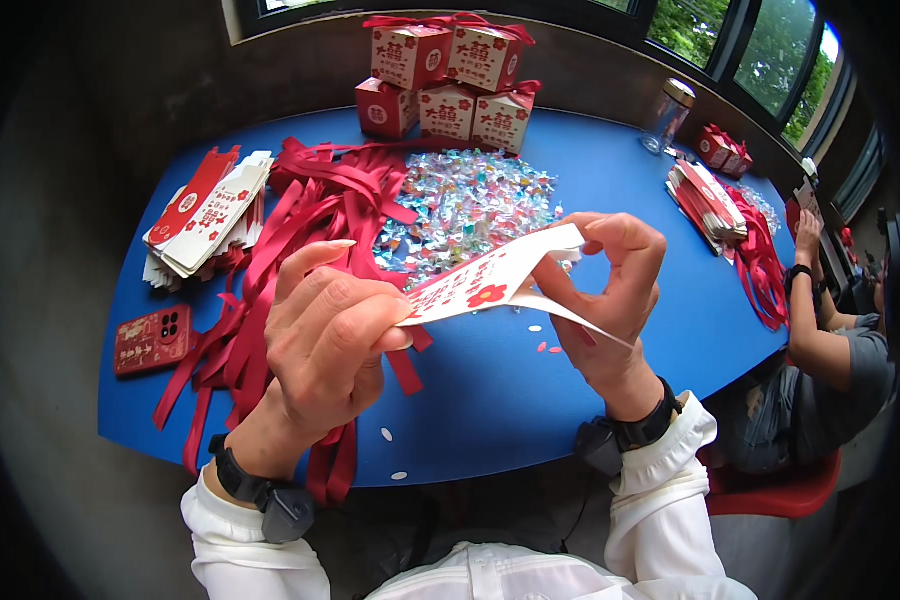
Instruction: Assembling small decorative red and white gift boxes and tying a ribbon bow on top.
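Above the middle of the blue table (pixel 470 420), I hold a folded white-and-red gift box (pixel 485 287) with flower prints, partly flattened. My left hand (pixel 320 340) pinches its left end between thumb and fingers. At the other end, the fingers of my right hand (pixel 620 300) grip the card, its flaps spread apart around them. Loose wrapped candies (pixel 475 200) lie in a shiny heap behind the box. Close to my left hand runs a tangle of red ribbons (pixel 315 195), some hanging over the table's front edge.
Finished boxes with red bows (pixel 450 105) are stacked at the back. Flat box blanks (pixel 210 215) and a red phone (pixel 153 340) lie at left. On the right are a clear bottle (pixel 667 117), more blanks (pixel 707 205), ribbons (pixel 760 265) and another person (pixel 840 355).
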A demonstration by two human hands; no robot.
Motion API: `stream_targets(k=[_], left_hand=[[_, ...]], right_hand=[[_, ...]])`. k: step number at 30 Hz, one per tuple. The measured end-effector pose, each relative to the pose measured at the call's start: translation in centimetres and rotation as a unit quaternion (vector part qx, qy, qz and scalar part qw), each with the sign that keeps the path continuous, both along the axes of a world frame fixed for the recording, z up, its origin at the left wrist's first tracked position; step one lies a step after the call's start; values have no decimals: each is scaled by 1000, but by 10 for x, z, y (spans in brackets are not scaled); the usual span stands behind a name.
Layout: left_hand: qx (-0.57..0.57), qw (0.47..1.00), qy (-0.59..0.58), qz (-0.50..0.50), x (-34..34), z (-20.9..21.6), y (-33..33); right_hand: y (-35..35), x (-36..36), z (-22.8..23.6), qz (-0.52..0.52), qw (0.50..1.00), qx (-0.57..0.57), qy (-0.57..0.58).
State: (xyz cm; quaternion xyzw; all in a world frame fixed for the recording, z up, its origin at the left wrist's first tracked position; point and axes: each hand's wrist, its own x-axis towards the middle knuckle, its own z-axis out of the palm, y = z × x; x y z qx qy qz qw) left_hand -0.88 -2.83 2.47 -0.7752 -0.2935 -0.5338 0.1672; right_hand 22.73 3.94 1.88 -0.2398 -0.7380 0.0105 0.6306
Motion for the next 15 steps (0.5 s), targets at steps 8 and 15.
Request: stream_targets(k=[8, 15], left_hand=[[12, 1000, -5, 17, 0, -3, 3], [6, 998, -1, 67, -6, -7, 7]], right_hand=[[-1, 7, 7, 101, 963, -145, -204], [-9, 18, 27, 273, 894, -113, -337]])
